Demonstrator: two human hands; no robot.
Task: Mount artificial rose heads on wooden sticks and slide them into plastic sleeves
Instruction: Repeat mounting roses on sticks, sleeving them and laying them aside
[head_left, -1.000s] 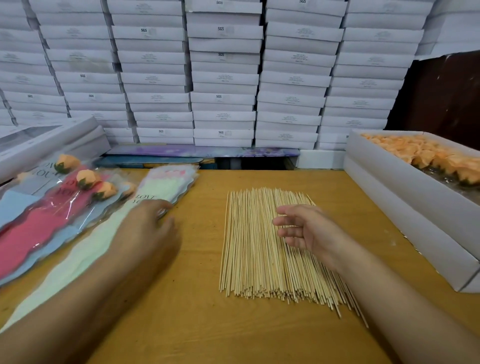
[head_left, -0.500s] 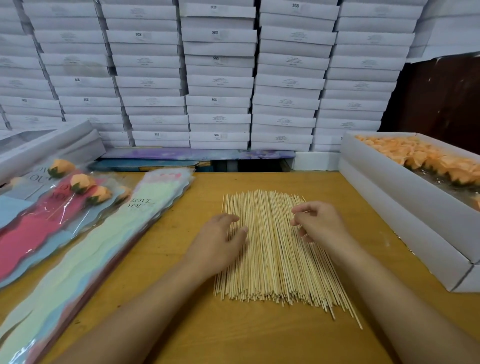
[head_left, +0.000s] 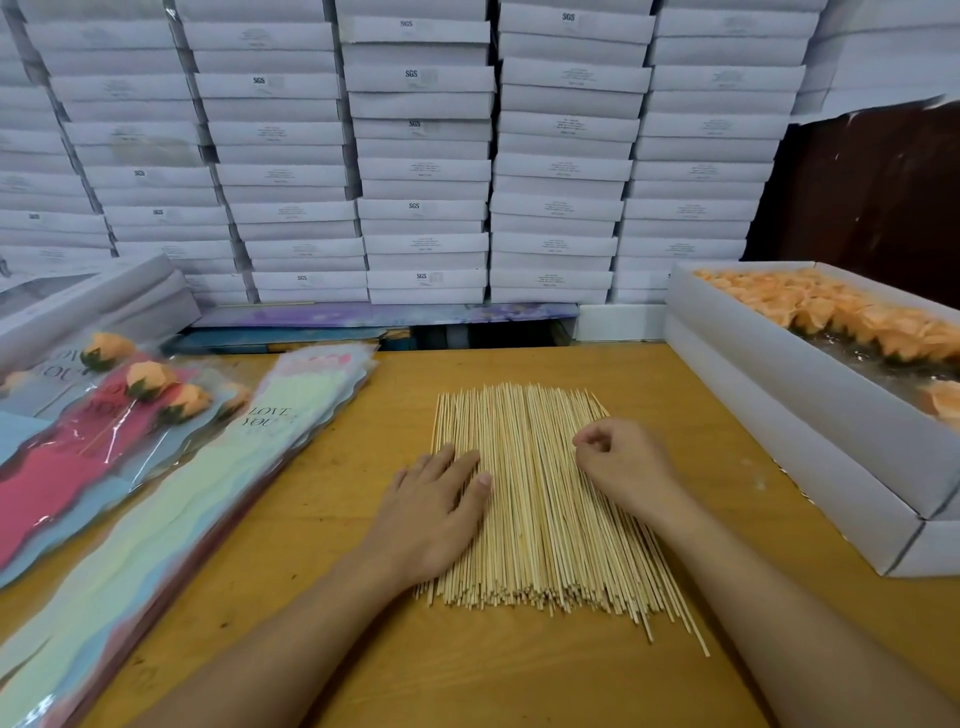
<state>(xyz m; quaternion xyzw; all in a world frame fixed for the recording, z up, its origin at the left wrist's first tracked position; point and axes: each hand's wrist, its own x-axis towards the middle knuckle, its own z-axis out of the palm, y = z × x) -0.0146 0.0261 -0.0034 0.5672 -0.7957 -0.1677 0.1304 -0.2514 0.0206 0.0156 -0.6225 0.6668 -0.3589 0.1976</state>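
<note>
Pale wood lay under both hands: the left hand (head_left: 434, 512) rested flat, fingers straight, on the wooden sticks (head_left: 540, 499) mid-table, while the right hand (head_left: 621, 465) curled fingertips to thumb over them, whether pinching one I cannot tell. Light, stiff, prone to roll; best pinched singly mid-length. Rose heads (head_left: 852, 319) waited in the box (head_left: 779, 410) at right.
</note>
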